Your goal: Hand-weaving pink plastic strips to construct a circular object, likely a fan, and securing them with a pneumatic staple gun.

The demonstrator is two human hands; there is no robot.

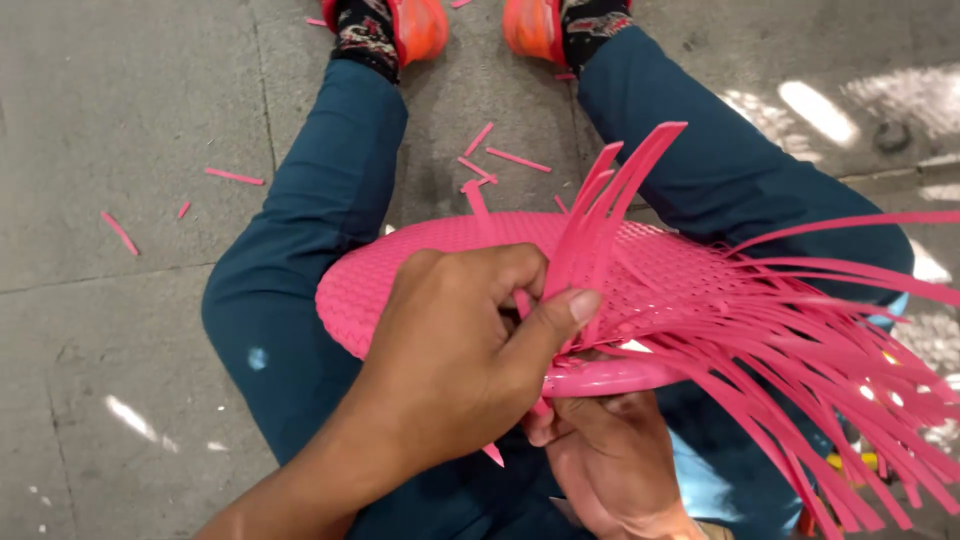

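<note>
A round pink woven plastic disc point(400, 265) rests across my lap, its rim toward me. Many loose pink strips point(800, 340) fan out from its right side. My left hand point(460, 350) is closed around a bunch of upright pink strips point(600, 200) near the rim, thumb pressed against them. Beneath the rim, my right hand point(610, 460) grips the pink rim hoop point(610, 378) from below; its fingers are partly hidden.
I sit with legs in dark teal trousers point(290, 250) and orange shoes point(420, 25) on a grey concrete floor. Short cut pink strip scraps point(500, 160) lie scattered between and left of my legs.
</note>
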